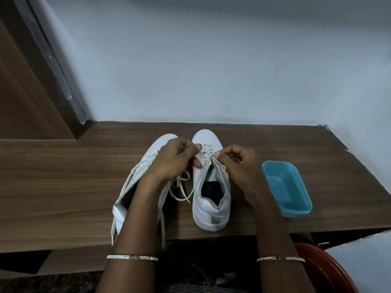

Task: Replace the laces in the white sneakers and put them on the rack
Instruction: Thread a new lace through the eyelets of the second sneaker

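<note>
now: right sneaker (210, 199) upright, toe to wall; left sneaker (148, 157) tilted, toe away, heel near tabletop (63, 176) edge. left hand (173, 159), right hand (239, 163) pinch lace (207, 147); open tabletop left.

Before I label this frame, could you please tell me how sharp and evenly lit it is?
Head view: dim, flat light, soft shadows under the sneakers; wide-angle distortion bends the door frame and table edges; laces near the fingers look soft; no glare on the blue tub.
</note>
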A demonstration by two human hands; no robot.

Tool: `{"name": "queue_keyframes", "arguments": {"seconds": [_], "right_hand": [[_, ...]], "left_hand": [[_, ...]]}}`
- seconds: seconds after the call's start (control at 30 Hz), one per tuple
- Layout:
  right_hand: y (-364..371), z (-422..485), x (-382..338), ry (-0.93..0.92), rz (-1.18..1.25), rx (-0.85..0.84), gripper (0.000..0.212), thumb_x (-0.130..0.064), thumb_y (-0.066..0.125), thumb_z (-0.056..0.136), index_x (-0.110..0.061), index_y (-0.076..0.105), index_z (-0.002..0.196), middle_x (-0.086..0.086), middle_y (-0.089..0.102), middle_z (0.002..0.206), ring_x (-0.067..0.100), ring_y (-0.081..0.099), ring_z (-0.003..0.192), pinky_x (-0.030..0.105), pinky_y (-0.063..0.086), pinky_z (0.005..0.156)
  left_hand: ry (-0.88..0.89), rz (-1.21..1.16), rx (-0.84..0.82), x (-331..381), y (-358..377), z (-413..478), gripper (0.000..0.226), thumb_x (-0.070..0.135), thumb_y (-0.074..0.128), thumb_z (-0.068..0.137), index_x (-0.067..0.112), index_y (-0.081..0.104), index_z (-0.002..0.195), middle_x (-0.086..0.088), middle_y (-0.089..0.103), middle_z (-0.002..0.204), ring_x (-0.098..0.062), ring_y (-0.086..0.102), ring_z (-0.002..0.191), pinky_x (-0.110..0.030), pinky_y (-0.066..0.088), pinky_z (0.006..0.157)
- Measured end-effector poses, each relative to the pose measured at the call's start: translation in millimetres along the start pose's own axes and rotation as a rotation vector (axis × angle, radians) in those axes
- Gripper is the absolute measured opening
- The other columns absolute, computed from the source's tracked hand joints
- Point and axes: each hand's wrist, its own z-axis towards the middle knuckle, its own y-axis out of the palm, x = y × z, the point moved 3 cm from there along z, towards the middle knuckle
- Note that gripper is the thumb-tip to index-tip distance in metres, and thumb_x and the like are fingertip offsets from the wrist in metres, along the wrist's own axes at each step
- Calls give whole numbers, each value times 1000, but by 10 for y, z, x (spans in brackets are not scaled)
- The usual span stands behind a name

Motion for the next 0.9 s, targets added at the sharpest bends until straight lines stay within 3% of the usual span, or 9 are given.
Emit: {"name": "queue_keyframes", "arguments": {"seconds": [0.07, 0.17, 0.23, 0.33, 0.43, 0.53, 0.6, 0.73, 0.9], "right_hand": [[13, -1, -110, -46, 52, 27, 15, -23, 75, 86, -14, 73, 74, -1, 63, 61, 10, 51, 58, 27, 44, 58], [97, -30, -267, -100, 21, -93, 14, -33, 73, 88, -21, 77, 80, 2, 71, 72, 26, 60, 68, 36, 49, 67], [185, -56, -321, -87, -11, -217, 10, -36, 73, 87, -27, 78, 90, 0, 74, 84, 22, 62, 77, 31, 51, 73], [293, -62, -330, -78, -85, -296, 20, -41, 75, 85, -28, 76, 100, -8, 72, 93, 0, 55, 72, 21, 45, 70], [330, -70, -367, -153, -151, -274, 16, -37, 75, 86, -26, 76, 97, -10, 70, 94, -3, 54, 73, 19, 41, 70], [308, -92, -395, -150, -62, -250, 9, -28, 71, 90, -20, 75, 88, -7, 70, 86, -1, 54, 70, 20, 44, 69], [266, -109, -398, -35, 166, -283, 12, -23, 67, 94, -16, 74, 87, -2, 70, 82, 5, 63, 75, 19, 49, 69], [-3, -28, -368, 84, 605, -185, 16, -26, 62, 90, -13, 68, 82, 3, 69, 79, 15, 65, 82, 31, 46, 79], [-224, 51, -179, 191, 930, -33, 22, -31, 57, 92, -15, 63, 79, -4, 54, 64, 14, 58, 70, 28, 51, 76]], "left_hand": [[-13, -314, 3, 76, -50, -40, 19, 25, 61, 96, 8, 60, 106, -9, 74, 75, -24, 66, 69, -39, 49, 67], [16, -629, -56, 222, -84, -88, 26, 16, 51, 100, 6, 57, 123, -15, 75, 97, -23, 72, 91, -29, 56, 66], [80, -666, -113, 276, -97, -91, 29, 9, 45, 101, 2, 58, 126, -14, 72, 113, -22, 67, 110, -26, 57, 79], [150, -568, -154, 266, -92, -73, 32, 2, 40, 101, 2, 60, 127, -9, 68, 123, -18, 60, 123, -37, 52, 99], [159, -562, -174, 245, -66, -51, 34, 0, 41, 100, 3, 59, 130, -8, 67, 127, -17, 58, 125, -36, 51, 100], [157, -539, -122, 219, -57, -20, 34, -1, 45, 99, 5, 60, 129, -7, 68, 125, -15, 62, 119, -24, 55, 88], [151, -446, 12, 148, -82, 5, 30, 2, 52, 98, 5, 64, 125, -7, 72, 114, -13, 69, 104, -21, 54, 75], [111, -242, 317, -61, -177, 89, 15, 8, 62, 95, 2, 72, 105, -8, 76, 81, -13, 73, 76, -27, 56, 63], [128, -23, 448, -103, -151, 110, 22, 13, 58, 98, 5, 69, 80, -8, 72, 69, -19, 71, 57, -36, 59, 52]]}}
